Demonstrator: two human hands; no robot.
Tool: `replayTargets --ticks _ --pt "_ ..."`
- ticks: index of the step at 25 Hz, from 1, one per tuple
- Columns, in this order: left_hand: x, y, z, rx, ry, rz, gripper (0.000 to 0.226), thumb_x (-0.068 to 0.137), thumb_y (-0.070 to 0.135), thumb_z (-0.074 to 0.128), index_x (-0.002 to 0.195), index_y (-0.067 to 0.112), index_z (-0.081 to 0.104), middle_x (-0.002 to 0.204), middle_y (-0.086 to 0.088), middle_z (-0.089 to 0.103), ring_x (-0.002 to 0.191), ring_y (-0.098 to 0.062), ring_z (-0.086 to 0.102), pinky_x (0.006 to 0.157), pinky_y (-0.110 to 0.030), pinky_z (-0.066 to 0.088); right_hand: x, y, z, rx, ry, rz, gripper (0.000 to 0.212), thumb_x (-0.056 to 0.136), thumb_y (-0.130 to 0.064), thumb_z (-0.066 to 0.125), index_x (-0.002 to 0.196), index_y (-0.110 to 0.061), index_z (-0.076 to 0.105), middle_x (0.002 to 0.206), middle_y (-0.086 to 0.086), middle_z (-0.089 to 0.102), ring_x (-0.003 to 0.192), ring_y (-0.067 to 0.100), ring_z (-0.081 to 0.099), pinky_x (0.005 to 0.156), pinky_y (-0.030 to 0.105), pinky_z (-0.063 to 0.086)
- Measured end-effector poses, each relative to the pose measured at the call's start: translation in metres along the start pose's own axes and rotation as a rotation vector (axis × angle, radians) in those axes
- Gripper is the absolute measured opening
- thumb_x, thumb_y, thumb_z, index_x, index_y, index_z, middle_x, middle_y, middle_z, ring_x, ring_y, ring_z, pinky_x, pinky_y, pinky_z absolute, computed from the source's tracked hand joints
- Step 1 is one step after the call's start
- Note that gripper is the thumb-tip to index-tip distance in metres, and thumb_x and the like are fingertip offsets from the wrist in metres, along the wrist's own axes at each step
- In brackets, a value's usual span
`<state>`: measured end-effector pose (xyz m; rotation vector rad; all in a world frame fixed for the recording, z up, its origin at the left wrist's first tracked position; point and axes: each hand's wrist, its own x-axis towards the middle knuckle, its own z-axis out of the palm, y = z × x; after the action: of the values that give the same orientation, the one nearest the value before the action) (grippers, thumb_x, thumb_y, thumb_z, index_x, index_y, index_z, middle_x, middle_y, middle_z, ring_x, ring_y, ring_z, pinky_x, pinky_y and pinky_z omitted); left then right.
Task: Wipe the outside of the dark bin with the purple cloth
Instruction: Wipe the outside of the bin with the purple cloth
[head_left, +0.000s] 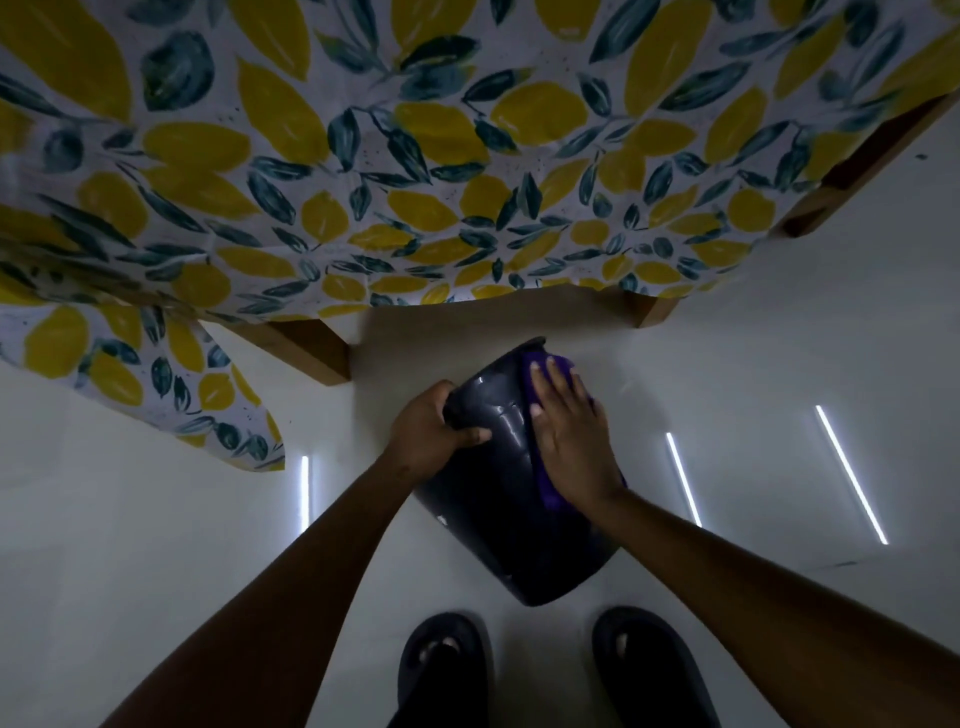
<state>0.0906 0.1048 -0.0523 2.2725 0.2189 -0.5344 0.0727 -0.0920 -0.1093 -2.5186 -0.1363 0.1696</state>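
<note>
The dark bin (498, 499) is held tilted above the white floor, its open end pointing away towards the table and its base near my feet. My left hand (431, 434) grips the bin's rim on the left side. My right hand (569, 431) lies flat on the purple cloth (550, 493) and presses it against the bin's upper right wall. The cloth shows beyond my fingertips and beside my wrist; most of it is hidden under my palm.
A table with a lemon-and-leaf patterned cloth (415, 156) fills the upper view, with wooden legs (311, 353) just beyond the bin. My two feet in dark slippers (441, 665) stand on the glossy white floor (156, 519) below the bin.
</note>
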Motion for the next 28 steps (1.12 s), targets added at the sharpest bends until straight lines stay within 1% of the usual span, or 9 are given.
replayTargets --ticks 3,6,8,11,13,16,21,26,28 --pt "-0.01 -0.014 -0.004 -0.053 -0.008 -0.028 0.044 0.067 0.028 0.083 0.102 0.015 0.059 0.1 -0.003 0.069 0.094 -0.023 0.065 0.085 -0.04 0.055 -0.047 0.014 0.005 0.048 -0.02 0.142 0.057 0.098 -0.039 0.019 0.152 -0.022 0.013 0.16 0.003 0.02 0.147 0.026 0.016 0.115 0.05 0.029" --pt "-0.01 -0.016 -0.005 -0.025 -0.035 0.005 0.044 0.069 0.027 0.082 0.104 0.016 0.058 0.101 -0.002 0.069 0.094 -0.021 0.065 0.085 -0.038 0.055 -0.084 0.008 0.011 -0.179 -0.068 -0.087 0.057 0.098 -0.037 0.021 0.152 -0.028 0.004 0.161 0.001 0.015 0.147 0.029 0.012 0.114 0.054 0.028" --pt "-0.007 -0.011 -0.004 -0.009 -0.037 0.03 0.043 0.069 0.027 0.082 0.103 0.016 0.058 0.099 -0.001 0.069 0.091 -0.02 0.065 0.08 -0.034 0.054 -0.053 0.005 0.013 -0.176 -0.065 -0.179 0.056 0.099 -0.035 0.022 0.152 -0.029 0.003 0.161 -0.001 0.013 0.148 0.029 0.009 0.116 0.051 0.023" --pt "-0.006 -0.01 -0.003 -0.06 -0.003 0.016 0.039 0.069 0.024 0.082 0.098 0.019 0.057 0.091 0.003 0.066 0.084 -0.016 0.063 0.073 -0.027 0.048 -0.006 0.011 0.005 0.16 -0.049 0.119 0.054 0.1 -0.034 0.027 0.152 -0.025 0.014 0.158 0.007 0.026 0.141 0.031 0.031 0.112 0.042 0.033" --pt "-0.012 -0.013 -0.005 -0.103 -0.002 -0.009 0.037 0.068 0.02 0.083 0.095 0.019 0.058 0.088 0.004 0.065 0.082 -0.016 0.062 0.071 -0.025 0.047 -0.024 0.015 0.005 0.218 -0.019 0.232 0.054 0.1 -0.034 0.03 0.152 -0.024 0.015 0.157 0.008 0.027 0.14 0.029 0.034 0.111 0.038 0.034" --pt "-0.012 -0.015 -0.01 -0.227 -0.047 -0.064 0.035 0.066 0.015 0.084 0.094 0.013 0.062 0.088 -0.001 0.07 0.086 -0.022 0.066 0.073 -0.03 0.054 -0.077 -0.002 0.01 0.001 -0.035 0.04 0.057 0.099 -0.035 0.026 0.152 -0.025 0.008 0.161 0.001 0.017 0.148 0.026 0.012 0.116 0.047 0.023" --pt "-0.009 -0.028 -0.012 -0.356 -0.17 -0.073 0.052 0.067 0.016 0.083 0.114 0.017 0.061 0.111 -0.004 0.071 0.106 -0.022 0.066 0.094 -0.044 0.054 -0.038 0.007 -0.004 -0.36 -0.03 -0.224 0.057 0.099 -0.036 0.025 0.152 -0.023 0.009 0.161 -0.002 0.017 0.148 0.026 0.013 0.116 0.049 0.024" --pt "0.008 -0.001 -0.009 -0.018 -0.145 0.077 0.09 0.055 0.015 0.089 0.131 0.02 0.041 0.127 0.003 0.057 0.116 -0.015 0.053 0.099 -0.039 0.048 -0.043 0.009 -0.001 -0.388 -0.01 -0.216 0.059 0.097 -0.041 0.032 0.152 -0.024 0.017 0.16 -0.003 0.021 0.146 0.025 0.019 0.107 0.047 0.034" --pt "0.01 0.007 -0.004 0.015 -0.095 0.11 0.094 0.053 0.017 0.091 0.132 0.018 0.039 0.127 -0.001 0.057 0.115 -0.018 0.053 0.097 -0.039 0.048 -0.028 0.002 -0.004 -0.364 0.001 -0.229 0.057 0.098 -0.039 0.03 0.151 -0.025 0.018 0.16 -0.004 0.023 0.145 0.025 0.022 0.106 0.045 0.035"
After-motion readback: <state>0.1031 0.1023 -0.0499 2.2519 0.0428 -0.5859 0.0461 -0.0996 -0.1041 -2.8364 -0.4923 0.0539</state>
